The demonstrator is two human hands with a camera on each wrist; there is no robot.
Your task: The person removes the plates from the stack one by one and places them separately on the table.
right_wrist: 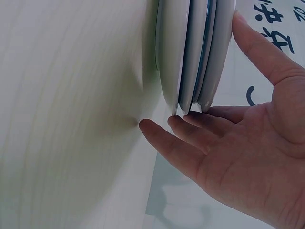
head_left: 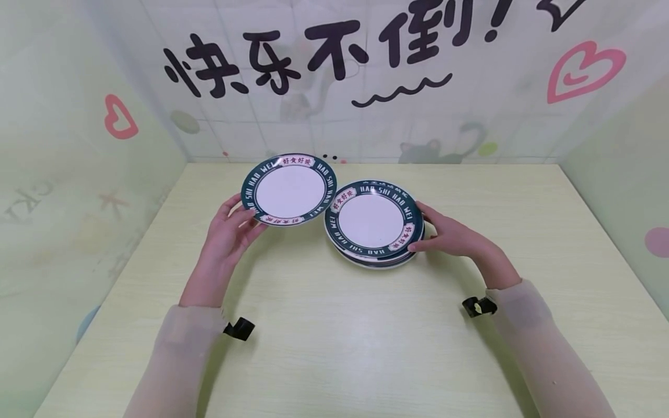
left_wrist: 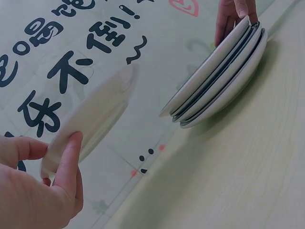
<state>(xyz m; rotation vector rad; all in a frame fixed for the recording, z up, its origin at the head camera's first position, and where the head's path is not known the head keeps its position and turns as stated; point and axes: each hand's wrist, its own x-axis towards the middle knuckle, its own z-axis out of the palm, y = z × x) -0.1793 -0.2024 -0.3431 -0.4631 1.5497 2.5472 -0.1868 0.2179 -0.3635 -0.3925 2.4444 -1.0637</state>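
A white plate [head_left: 290, 190] with a dark green lettered rim is held up by my left hand [head_left: 227, 235], thumb over its rim and fingers beneath. In the left wrist view this plate [left_wrist: 90, 119] is clear of the table. Right of it, a stack of several like plates [head_left: 372, 220] stands on the table. My right hand [head_left: 452, 235] is at the stack's right edge; in the right wrist view its thumb touches the top plate [right_wrist: 221, 52] and its fingertips rest along the rims, the lowest finger stretched out near the table.
The pale wooden table [head_left: 324, 348] ends at a printed wall [head_left: 287, 128] behind, with side walls left and right. A small black device [head_left: 240, 329] sits at the left wrist, another [head_left: 479, 306] at the right wrist.
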